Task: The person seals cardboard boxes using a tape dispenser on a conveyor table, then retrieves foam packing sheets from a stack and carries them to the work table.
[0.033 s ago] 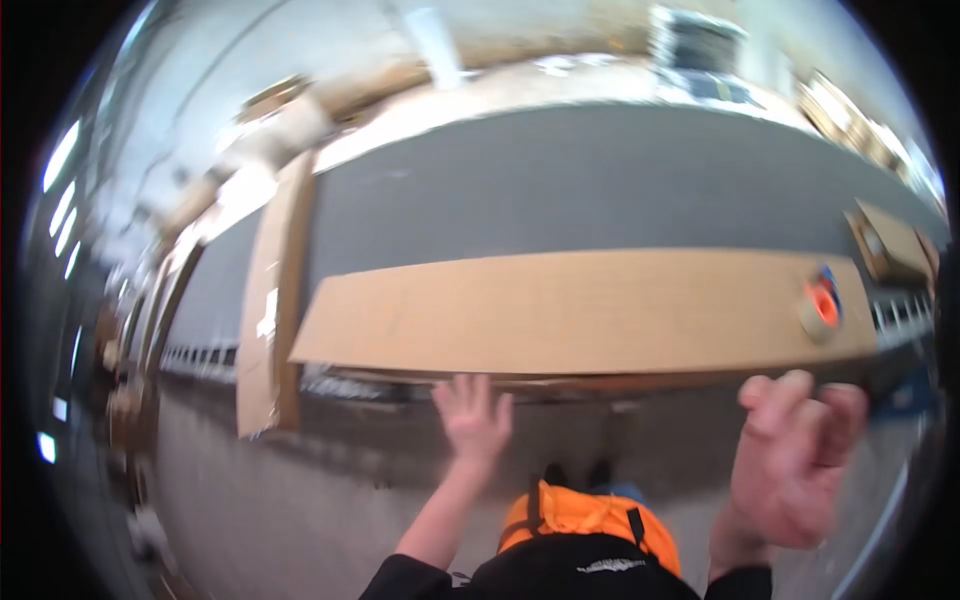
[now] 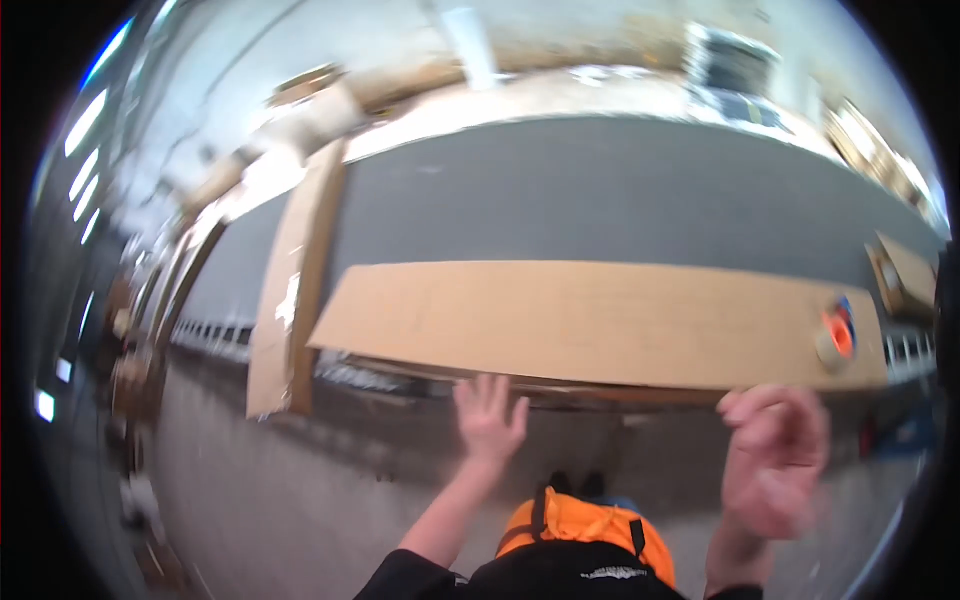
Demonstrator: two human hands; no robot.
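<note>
A long flat sheet of brown cardboard [image 2: 600, 320] lies across a grey surface [image 2: 620, 200]. My left hand [image 2: 488, 415] is open with its fingers spread, right at the near edge of the sheet. My right hand [image 2: 775, 460] is raised just in front of that edge, farther right. It is blurred, its fingers are loosely bent and it holds nothing. A roll of tape in an orange and blue dispenser [image 2: 835, 332] rests on the right end of the cardboard, just beyond my right hand.
A second long cardboard strip [image 2: 295, 290] runs away from me at the left end of the sheet. An orange pouch [image 2: 585, 530] hangs at my waist. A cardboard box [image 2: 905, 270] sits at the far right, and concrete floor [image 2: 280, 500] lies below.
</note>
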